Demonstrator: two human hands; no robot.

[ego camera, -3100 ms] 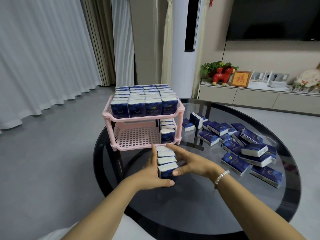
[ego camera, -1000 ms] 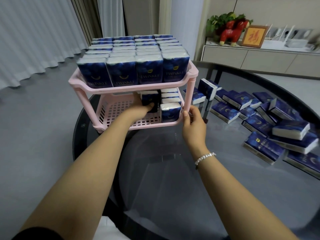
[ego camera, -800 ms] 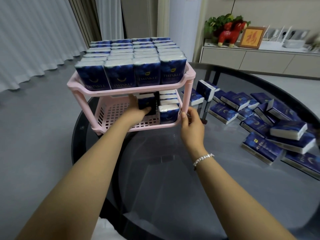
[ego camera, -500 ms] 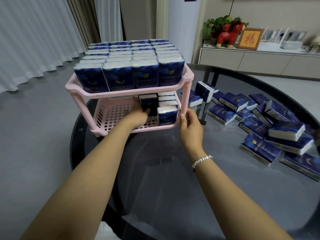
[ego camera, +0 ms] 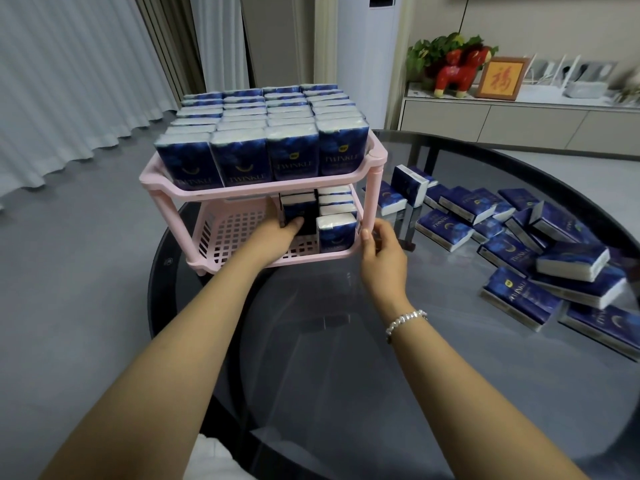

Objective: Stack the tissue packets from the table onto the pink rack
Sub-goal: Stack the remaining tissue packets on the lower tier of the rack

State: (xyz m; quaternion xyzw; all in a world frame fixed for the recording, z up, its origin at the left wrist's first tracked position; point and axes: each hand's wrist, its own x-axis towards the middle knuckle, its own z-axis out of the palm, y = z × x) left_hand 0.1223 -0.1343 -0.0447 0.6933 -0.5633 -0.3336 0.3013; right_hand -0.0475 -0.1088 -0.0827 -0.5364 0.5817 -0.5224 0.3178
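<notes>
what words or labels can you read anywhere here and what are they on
"TWINKLE": on the fronts of the tissue packets in the top tier of the pink rack.
"TWINKLE": on loose packets on the table, for one the nearest of the heap.
One gold Chinese character, reading as "福": in the framed picture on the sideboard.
Smaller print and the yellow logo on the packets: too small to read.

Red horse figurine (ego camera: 457, 72), framed picture (ego camera: 500, 79), possibly routers (ego camera: 585, 86), grey curtains (ego camera: 69, 81).
</notes>
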